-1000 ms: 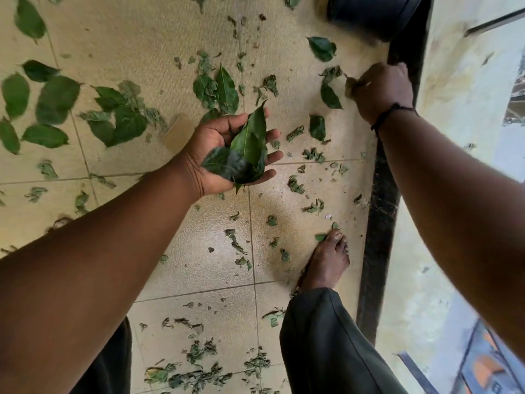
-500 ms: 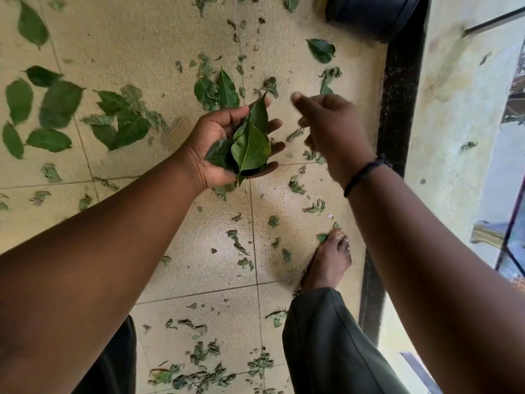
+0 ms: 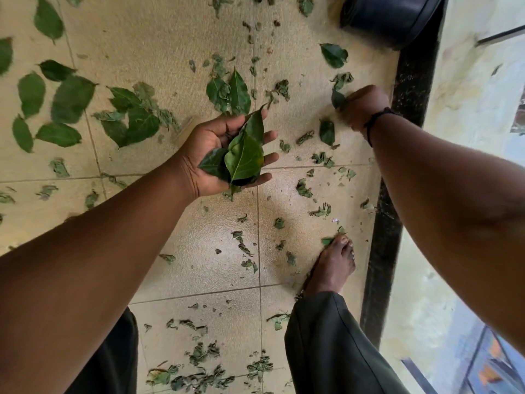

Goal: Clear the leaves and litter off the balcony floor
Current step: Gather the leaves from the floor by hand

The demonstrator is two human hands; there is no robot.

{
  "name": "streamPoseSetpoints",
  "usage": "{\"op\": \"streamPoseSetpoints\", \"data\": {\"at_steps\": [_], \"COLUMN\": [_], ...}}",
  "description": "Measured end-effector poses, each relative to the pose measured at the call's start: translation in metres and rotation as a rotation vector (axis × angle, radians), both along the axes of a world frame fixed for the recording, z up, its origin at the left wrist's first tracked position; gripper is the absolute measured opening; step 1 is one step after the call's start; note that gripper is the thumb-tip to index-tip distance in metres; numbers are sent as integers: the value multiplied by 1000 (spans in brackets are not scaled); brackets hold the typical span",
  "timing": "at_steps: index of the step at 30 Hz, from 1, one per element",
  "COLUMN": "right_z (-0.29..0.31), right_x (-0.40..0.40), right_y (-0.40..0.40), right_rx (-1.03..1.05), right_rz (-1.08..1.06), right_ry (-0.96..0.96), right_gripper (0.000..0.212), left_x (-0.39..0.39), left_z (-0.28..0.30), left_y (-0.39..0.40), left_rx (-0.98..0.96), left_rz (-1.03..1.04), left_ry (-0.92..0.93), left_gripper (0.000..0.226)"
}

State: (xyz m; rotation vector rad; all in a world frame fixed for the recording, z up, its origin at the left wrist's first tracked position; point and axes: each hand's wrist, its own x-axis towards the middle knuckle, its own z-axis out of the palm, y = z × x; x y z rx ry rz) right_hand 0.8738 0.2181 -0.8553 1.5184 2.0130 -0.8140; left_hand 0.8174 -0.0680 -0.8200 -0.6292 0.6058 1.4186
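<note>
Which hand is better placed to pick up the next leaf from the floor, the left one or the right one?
The right hand, probably. It is down at the floor beside the dark ledge, fingers closing on a leaf, with another leaf close by. The left hand lies palm up, already full of gathered leaves.

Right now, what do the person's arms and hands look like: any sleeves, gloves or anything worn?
Both hands are bare, with no gloves: the left hand and the right hand. Both forearms are uncovered as far as the frame shows, with no sleeves in view. A thin dark band circles the right wrist. No rings or watch can be made out.
</note>
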Motion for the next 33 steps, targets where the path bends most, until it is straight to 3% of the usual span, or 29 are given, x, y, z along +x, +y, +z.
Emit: {"op": "streamPoseSetpoints", "data": {"at_steps": [3, 6, 11, 16, 21, 23, 27, 31, 33], "right_z": [13, 31, 20, -2, 3, 6, 7, 12, 20], "right_x": [6, 25, 62, 55, 48, 49, 51, 56, 57], "right_y": [-6, -22, -46, -46, -40, -36, -32, -38, -47], "right_rx": [-92, -184, -206, 57, 66, 57, 77, 41, 11], "right_rz": [-162, -224, 63, 421, 301, 383, 484, 399, 314], "right_ry": [111, 225, 3, -92, 34, -9, -115, -87, -21], "right_gripper": [4, 17, 16, 37, 71, 65, 32, 17, 19], "left_x": [-3, -10, -18, -20, -16, -13, -9, -5, -2], "left_z": [0, 0, 1, -1, -1, -1, 1, 4, 6], "left_y": [-2, -1, 2, -2, -5, -3, 0, -3, -6], "left_rx": [-14, -38, -48, -60, -50, -52, -64, -63, -58], "left_rz": [5, 21, 11, -20, -18, -21, -27, -19, -14], "left_ry": [9, 19, 51, 67, 60, 63, 74, 75, 64], "left_gripper": [32, 32, 33, 32, 32, 33, 33, 33, 33]}}
